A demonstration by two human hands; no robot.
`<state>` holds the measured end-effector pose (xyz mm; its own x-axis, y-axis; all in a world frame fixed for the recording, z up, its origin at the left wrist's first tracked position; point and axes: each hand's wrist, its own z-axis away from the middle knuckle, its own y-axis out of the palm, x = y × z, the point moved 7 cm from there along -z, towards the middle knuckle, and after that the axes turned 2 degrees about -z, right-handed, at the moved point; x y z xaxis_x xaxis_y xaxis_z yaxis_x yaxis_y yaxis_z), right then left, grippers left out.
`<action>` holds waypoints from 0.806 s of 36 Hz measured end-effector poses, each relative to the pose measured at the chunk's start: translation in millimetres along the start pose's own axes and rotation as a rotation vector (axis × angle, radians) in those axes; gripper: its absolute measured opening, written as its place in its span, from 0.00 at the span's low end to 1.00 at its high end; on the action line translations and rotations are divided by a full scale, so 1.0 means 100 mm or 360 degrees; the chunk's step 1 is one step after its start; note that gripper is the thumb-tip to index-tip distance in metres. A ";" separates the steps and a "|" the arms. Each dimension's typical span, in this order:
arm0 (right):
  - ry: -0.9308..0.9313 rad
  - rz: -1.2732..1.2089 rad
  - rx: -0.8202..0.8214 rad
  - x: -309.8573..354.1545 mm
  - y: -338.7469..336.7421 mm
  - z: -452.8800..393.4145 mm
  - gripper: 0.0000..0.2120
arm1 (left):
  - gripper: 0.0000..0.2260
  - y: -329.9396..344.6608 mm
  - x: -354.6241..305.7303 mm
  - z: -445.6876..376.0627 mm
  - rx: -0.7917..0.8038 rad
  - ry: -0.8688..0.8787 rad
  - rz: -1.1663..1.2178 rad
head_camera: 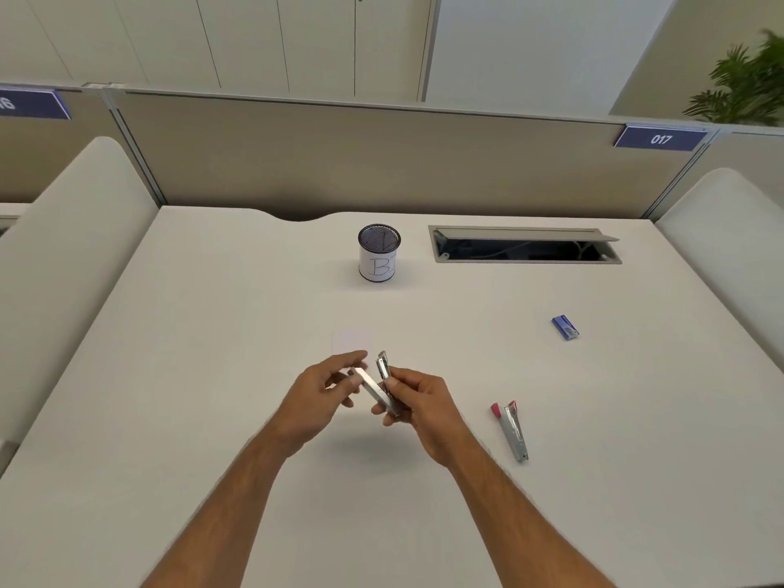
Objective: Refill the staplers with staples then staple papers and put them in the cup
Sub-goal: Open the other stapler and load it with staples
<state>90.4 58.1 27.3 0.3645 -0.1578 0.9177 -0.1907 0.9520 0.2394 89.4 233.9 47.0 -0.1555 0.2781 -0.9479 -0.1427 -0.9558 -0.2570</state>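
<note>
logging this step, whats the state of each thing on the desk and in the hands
stapler in hands: opened, held above the desk
left hand: holds its white top arm
right hand: grips its base
pink stapler: lying on the desk, opened
staple box: lying flat
cup: upright
paper: flat
cable hatch: lid open

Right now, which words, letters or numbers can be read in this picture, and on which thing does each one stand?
"017": white digits on the blue sign on the partition, far right.
"B": handwritten on the white paper around the mesh cup; a stroke after it is cut off at the cup's edge.
Blue sign at far left: partly out of frame and blurred, perhaps ending in "6", not readable.
Blue staple box: any print is too small to read.
</note>
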 end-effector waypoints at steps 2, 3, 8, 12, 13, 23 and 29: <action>-0.0019 0.0180 0.0019 0.03 0.00 0.01 0.11 | 0.21 -0.01 0.02 -0.01 0.0113 0.0002 -0.0063; -0.0029 0.0274 0.0025 0.05 -0.01 0.01 0.11 | 0.25 0.00 0.02 -0.03 0.0174 0.0003 -0.0103; -0.0068 0.0557 0.0050 0.10 0.00 0.01 0.13 | 0.38 0.05 -0.06 -0.10 0.0361 0.0074 -0.0456; -0.0089 0.0644 0.0029 0.12 -0.02 0.01 0.12 | 0.34 0.06 -0.07 -0.12 0.0343 0.0130 -0.0657; -0.0091 0.0664 0.0028 0.12 -0.02 0.01 0.12 | 0.31 0.05 -0.08 -0.11 0.0325 0.0154 -0.0685; -0.0057 0.0667 0.0080 0.11 0.01 0.04 0.12 | 0.16 0.05 0.00 -0.04 0.0148 0.0187 -0.0680; -0.0068 0.0671 -0.0005 0.11 -0.01 0.02 0.11 | 0.16 0.07 0.03 -0.02 0.0078 0.0193 -0.0669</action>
<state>93.3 54.5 37.6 0.2172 0.2352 0.9474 -0.3124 0.9362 -0.1608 90.1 227.6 41.4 0.0416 0.6260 -0.7787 -0.2156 -0.7554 -0.6187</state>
